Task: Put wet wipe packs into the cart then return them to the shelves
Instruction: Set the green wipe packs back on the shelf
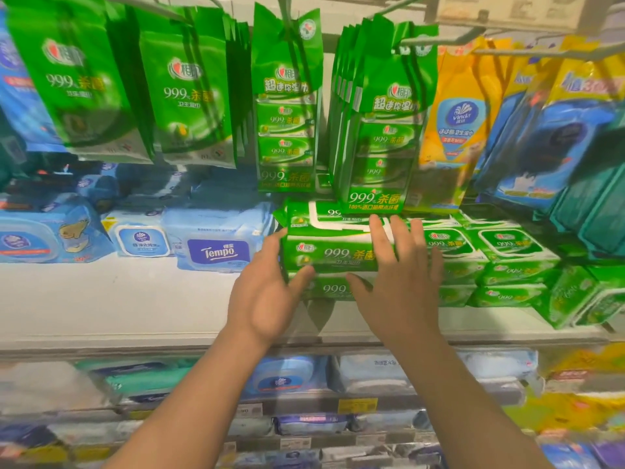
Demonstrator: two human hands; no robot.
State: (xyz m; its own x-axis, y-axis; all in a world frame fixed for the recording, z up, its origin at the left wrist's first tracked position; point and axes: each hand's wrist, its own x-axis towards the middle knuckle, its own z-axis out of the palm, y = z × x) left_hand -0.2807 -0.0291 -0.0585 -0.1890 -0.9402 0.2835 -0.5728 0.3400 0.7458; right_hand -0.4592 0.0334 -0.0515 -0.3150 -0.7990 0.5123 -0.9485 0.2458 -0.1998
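Observation:
A green wet wipe pack lies on top of a stack of the same packs on the white shelf. My left hand grips its left end, fingers along the side and thumb at the lower front edge. My right hand holds its right part, fingers spread over the front and top, thumb at the lower edge. Under it sits another green pack. No cart is in view.
More green packs are stacked to the right. Blue packs, one marked Tempo, stand to the left. Green, yellow and blue hanging bags crowd the hooks above. Lower shelves hold further packs.

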